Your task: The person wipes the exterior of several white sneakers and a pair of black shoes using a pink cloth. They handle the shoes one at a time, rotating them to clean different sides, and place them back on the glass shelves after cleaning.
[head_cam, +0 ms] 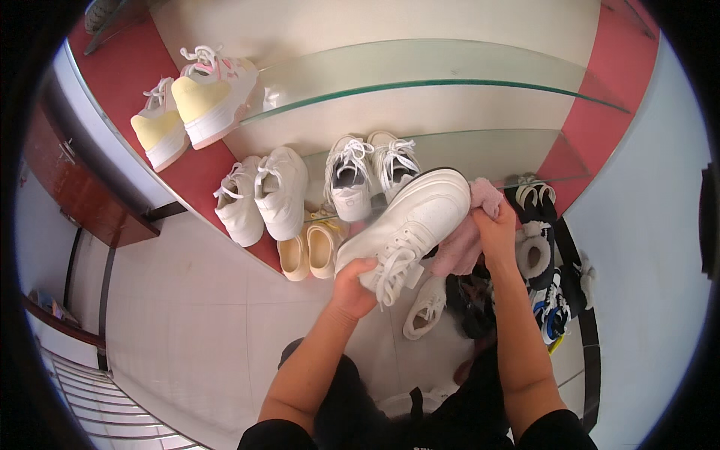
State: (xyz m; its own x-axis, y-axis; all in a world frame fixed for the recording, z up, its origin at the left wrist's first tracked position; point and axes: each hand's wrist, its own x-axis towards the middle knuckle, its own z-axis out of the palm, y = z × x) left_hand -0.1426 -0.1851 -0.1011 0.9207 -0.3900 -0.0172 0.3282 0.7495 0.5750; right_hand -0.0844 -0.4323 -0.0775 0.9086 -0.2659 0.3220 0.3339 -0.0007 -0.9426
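My left hand (pixel 354 288) grips a white lace-up sneaker (pixel 419 216) at its heel end, the toe tilted up to the right. In my right hand (pixel 495 233) is a pink cloth (pixel 458 244), bunched against the sneaker's toe and hanging down beside it. Behind the held shoe, a pair of white sneakers with dark insides (pixel 350 177) stands on the lower glass shelf. Another white pair (pixel 280 194) is to their left. Below the held shoe, a single white shoe (pixel 426 308) rests on the tiled floor.
Yellow-and-white sneakers (pixel 205 104) stand on the upper glass shelf (pixel 439 83) at left. Cream slip-on shoes (pixel 322 250) sit beneath the lower shelf. Fur-lined slippers (pixel 533 256), blue-and-black sneakers (pixel 551 309) and dark shoes (pixel 472 304) crowd the floor by the right wall. A metal rack (pixel 118 402) is lower left.
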